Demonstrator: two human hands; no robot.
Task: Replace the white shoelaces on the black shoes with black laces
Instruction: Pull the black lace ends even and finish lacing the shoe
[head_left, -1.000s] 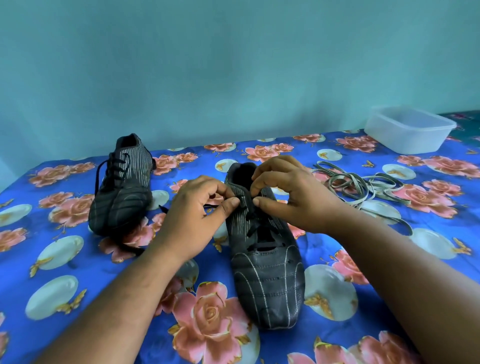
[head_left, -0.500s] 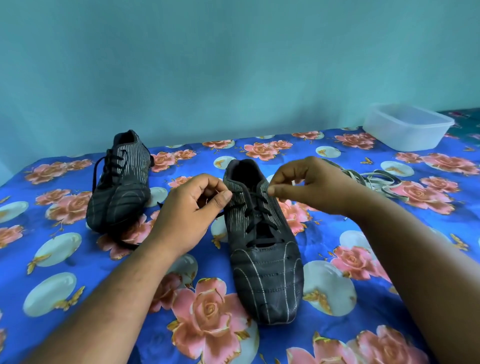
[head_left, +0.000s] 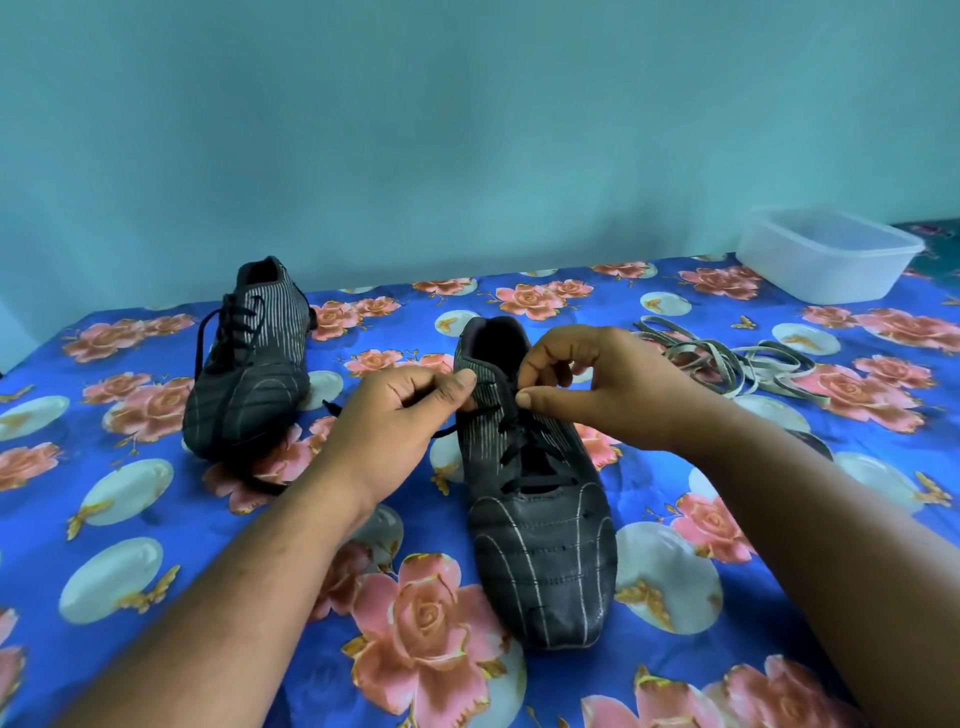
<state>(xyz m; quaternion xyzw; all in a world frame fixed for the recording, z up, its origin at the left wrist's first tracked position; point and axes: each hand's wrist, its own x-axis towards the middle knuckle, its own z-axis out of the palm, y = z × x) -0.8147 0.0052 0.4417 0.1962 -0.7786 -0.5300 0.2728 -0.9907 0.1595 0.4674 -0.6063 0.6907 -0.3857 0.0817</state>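
the near shoe lies on the flowered desk between both hands, toe toward the person and heel toward the wall, its long axis running near to far. the left hand and right hand each have fingers pinched together on the black lace at the shoe's top eyelets. compared with half a second ago, the right hand has drawn closer to the shoe's tongue.

Bare cloth (left) beside shoe

Near black shoe lies toe toward the camera, black lace partly threaded. Second black shoe stands rear left, laced black. White laces lie heaped right.
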